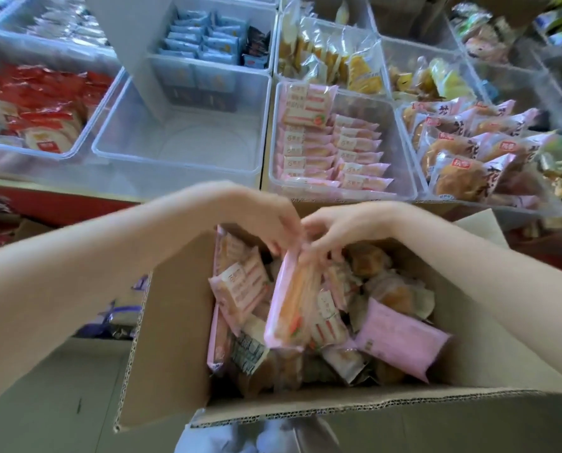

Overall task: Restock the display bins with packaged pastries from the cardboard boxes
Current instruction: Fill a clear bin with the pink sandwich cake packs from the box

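An open cardboard box sits in front of me, filled with pink-wrapped pastry packs and other wrapped buns. My left hand and my right hand meet over the box's far side, and both pinch the top edge of one pink pastry pack that stands on end among the others. Just beyond the box, a clear display bin holds neat rows of the same pink packs.
An empty clear bin stands left of the pink-pack bin. More bins hold red-wrapped cakes, blue packs, yellow pastries and round buns. Grey floor lies to my lower left.
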{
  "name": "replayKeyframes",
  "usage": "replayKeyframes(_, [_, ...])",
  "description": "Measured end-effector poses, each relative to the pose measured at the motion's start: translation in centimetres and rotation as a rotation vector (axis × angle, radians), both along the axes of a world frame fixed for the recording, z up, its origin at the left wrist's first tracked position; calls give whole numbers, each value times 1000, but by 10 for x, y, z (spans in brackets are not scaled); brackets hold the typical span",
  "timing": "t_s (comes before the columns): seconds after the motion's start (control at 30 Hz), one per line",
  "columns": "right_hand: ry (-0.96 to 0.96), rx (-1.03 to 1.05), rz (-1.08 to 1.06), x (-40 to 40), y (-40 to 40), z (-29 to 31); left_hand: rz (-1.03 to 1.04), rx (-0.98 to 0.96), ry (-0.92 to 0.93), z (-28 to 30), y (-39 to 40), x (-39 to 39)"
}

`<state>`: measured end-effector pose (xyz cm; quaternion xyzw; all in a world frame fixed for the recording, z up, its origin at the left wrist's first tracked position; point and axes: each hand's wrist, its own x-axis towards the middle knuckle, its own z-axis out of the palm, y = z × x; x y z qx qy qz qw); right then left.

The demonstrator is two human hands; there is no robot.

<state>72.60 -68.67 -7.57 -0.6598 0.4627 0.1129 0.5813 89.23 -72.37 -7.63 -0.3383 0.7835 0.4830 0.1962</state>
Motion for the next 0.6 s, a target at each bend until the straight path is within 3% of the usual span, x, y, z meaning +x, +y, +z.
replayKeyframes(0.07, [-36,-78,-167,-25,-9,31,111,115,210,26,-20,-8])
replayKeyframes(0.17, [-121,-176,-526,-65,-27,61,285,123,452,59,-46,-14])
replayKeyframes(0.3, [-242,-70,-864,-93,-36,62,536,116,703,64,-70,-18])
replayKeyframes(0.43, [-329,-69,-914,-92,-53,51,691,-64,618,40,-84,-26])
replayKeyframes(0.53, [-141,-297,-956,-89,-83,43,746,-198,480,20,-96,-28])
replayKeyframes(0.6, [24,-570,-1008,-93,-110,37,824,-360,444,10,-103,-28])
